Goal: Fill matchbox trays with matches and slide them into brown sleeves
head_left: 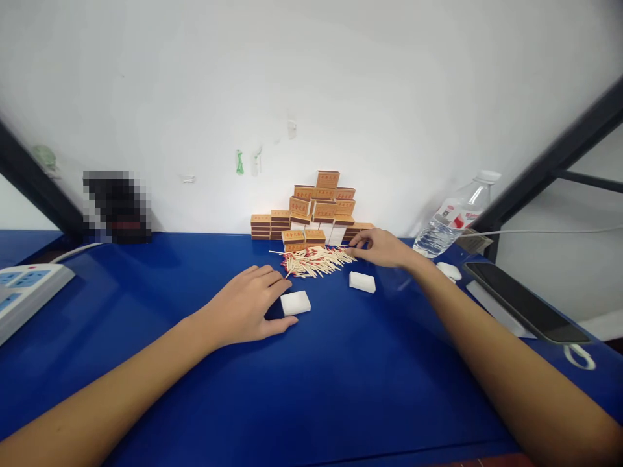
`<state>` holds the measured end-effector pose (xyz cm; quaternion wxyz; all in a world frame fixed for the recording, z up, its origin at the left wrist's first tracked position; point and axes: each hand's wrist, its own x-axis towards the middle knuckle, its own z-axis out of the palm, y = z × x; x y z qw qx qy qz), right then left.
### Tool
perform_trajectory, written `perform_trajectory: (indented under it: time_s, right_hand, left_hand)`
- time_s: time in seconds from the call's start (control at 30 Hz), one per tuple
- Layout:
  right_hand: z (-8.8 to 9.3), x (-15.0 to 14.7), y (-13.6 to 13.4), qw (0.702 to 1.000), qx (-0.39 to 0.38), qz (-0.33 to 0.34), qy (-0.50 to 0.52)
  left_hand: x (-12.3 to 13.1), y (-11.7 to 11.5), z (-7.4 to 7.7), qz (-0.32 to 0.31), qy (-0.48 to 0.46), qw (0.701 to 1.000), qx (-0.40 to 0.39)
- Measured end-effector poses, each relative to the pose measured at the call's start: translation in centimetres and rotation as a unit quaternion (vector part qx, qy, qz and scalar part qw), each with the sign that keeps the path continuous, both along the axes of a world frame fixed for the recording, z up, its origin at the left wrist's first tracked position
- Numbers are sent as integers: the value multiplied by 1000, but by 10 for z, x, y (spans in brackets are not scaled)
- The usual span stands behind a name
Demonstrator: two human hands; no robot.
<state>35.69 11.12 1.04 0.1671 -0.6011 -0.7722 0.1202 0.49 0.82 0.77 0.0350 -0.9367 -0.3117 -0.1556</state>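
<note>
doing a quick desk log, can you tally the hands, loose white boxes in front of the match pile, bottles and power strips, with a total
Hands (left hand, right hand): 2
Loose white boxes: 2
Bottle: 1
Power strip: 1
Total: 6

Bright, diffuse light washes the white wall [195,84], leaving faint reflections on the blue tabletop [311,395]. Print on the matchboxes [324,210] looks soft; wide-angle distortion stretches the edges; pixelation masks a dark object [119,207] at far left.
</note>
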Motion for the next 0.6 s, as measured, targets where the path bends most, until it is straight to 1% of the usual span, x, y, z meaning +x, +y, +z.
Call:
perform_trajectory:
  time_s: [0.17,0.43,0.6]
  right_hand:
    - [-6,-8,-1,999,0,26,-28]
    - [-3,-9,-5,995,-3,67,-68]
    - [-5,-9,-5,995,-6,68,-76]
  left_hand:
    - [0,-1,1,-2,19,1000,6]
    - [0,1,3,-8,30,999,9]
    - [0,1,3,-10,27,999,16]
